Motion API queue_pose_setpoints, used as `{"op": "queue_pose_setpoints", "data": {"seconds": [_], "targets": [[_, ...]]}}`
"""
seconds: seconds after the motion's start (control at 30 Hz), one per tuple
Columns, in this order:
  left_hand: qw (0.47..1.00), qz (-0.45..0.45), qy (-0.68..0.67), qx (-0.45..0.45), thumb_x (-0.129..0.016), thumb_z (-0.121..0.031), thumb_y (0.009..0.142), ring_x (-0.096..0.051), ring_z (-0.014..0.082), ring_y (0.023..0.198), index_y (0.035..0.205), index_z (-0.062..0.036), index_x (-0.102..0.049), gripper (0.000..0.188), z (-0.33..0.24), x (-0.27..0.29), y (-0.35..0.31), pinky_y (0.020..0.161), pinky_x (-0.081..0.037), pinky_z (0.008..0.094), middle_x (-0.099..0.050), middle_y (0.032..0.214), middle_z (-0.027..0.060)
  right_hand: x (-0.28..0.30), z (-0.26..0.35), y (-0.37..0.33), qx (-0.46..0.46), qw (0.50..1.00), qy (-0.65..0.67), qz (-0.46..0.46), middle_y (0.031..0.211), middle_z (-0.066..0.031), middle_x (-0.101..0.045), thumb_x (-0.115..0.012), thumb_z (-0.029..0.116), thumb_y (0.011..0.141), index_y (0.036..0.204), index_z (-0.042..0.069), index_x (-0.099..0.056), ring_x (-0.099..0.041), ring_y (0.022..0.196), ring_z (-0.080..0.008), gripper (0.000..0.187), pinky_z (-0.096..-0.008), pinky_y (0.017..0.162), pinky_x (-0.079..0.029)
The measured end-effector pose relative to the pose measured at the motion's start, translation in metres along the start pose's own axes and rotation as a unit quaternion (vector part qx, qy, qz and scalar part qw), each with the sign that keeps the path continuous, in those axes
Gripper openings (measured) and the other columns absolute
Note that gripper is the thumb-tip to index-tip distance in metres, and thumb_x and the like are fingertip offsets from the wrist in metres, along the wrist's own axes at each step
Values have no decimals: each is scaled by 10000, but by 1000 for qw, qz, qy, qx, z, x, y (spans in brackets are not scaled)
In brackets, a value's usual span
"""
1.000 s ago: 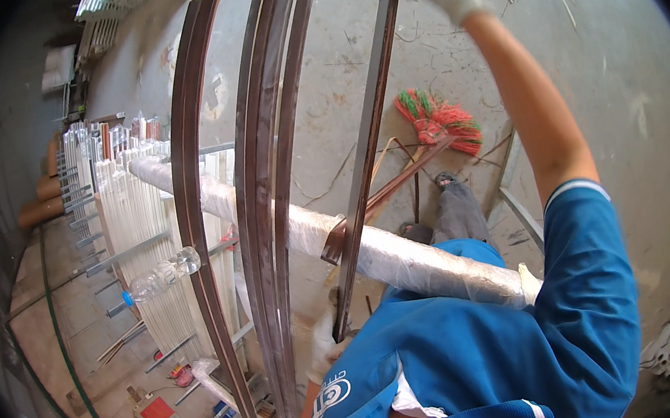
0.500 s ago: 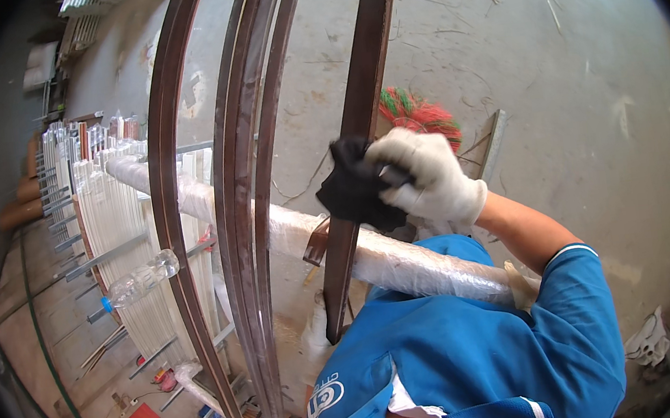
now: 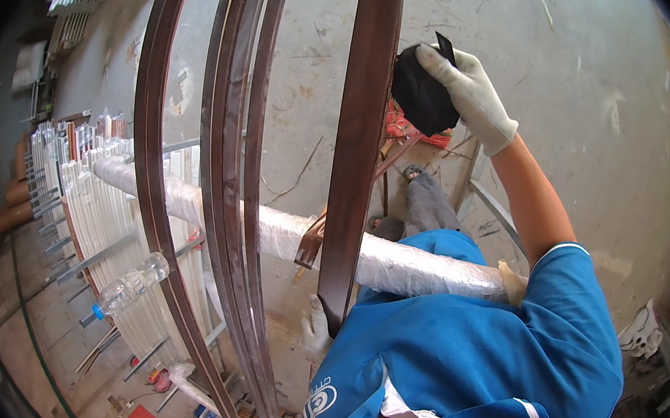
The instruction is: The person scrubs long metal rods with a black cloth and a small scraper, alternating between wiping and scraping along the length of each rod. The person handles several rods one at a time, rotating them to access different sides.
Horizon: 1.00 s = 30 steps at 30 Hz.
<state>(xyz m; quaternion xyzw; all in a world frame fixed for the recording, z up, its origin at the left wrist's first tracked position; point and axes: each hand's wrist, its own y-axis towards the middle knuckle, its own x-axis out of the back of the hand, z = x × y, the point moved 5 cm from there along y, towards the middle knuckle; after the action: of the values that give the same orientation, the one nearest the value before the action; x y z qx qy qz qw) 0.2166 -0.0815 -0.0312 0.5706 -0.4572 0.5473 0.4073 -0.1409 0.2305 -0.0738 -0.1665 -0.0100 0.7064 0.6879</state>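
A long dark-brown profile bar (image 3: 358, 117) runs from the top of the view down to my chest, lying across a plastic-wrapped roll. At its near end is my left hand (image 3: 313, 328), in a white glove, closed on the bar's edge; part of its fingers is hidden. My right hand (image 3: 477, 100), also white-gloved, grips a bunched black cloth (image 3: 424, 92) to the right of the bar. The cloth is beside the bar's right edge, and I cannot tell whether it touches. A short brown piece (image 3: 310, 244) rests on the wrapped roll, left of the bar.
More brown bars (image 3: 226, 180) lie to the left over the wrapped roll (image 3: 419, 269). A plastic bottle (image 3: 135, 284) with a blue cap is beyond them, near stacked white profiles (image 3: 115, 256). Red bristles (image 3: 416, 127) and a metal frame (image 3: 497, 208) are on the right floor.
My right hand has moved up and right with the black cloth, off the bar's face. The brown bar shows a wider face and its far end has shifted slightly right.
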Motion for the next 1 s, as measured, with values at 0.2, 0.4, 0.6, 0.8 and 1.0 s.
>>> {"op": "queue_pose_setpoints", "data": {"seconds": [0.2,0.4,0.6,0.8,1.0], "targets": [[997,-40,62,-29,-661,-138,861,-657,362,759,1499,-294,-503,675,-5,5,3,668,-538,407,-658,1052,178,-25,10,16,12,998,64,16,840,-58,-715,-693,273,968,1026,-21,-701,-681,673,-107,300,-261,591,-577],[1000,-22,-1,-4,-656,-118,868,-656,346,764,1498,-288,-505,670,-15,10,7,668,-531,398,-649,1018,154,-18,-5,27,15,984,178,-1,913,-51,-713,-657,218,987,1066,-39,-694,-679,776,-91,271,-248,711,-574],[1000,-23,-20,0,-656,-130,885,-635,358,767,1485,-281,-525,633,-11,8,8,682,-519,411,-622,959,154,-9,-4,8,177,979,-84,-54,925,-65,-731,-697,148,922,1320,82,-621,-711,827,-144,410,-291,753,-575],[1000,-14,6,4,-655,-131,873,-620,359,720,1473,-261,-543,624,0,-2,-3,652,-511,419,-609,919,157,-14,8,-7,347,860,-363,-85,937,-77,-718,-711,86,841,1485,255,-492,-718,784,-241,701,-345,706,-590],[1000,4,-9,-9,-644,-138,858,-616,364,708,1474,-219,-544,629,8,-8,-6,641,-504,424,-602,913,165,-20,7,-20,357,834,-413,-75,912,-51,-703,-745,108,818,1457,254,-535,-695,738,-232,689,-349,667,-569]]}}
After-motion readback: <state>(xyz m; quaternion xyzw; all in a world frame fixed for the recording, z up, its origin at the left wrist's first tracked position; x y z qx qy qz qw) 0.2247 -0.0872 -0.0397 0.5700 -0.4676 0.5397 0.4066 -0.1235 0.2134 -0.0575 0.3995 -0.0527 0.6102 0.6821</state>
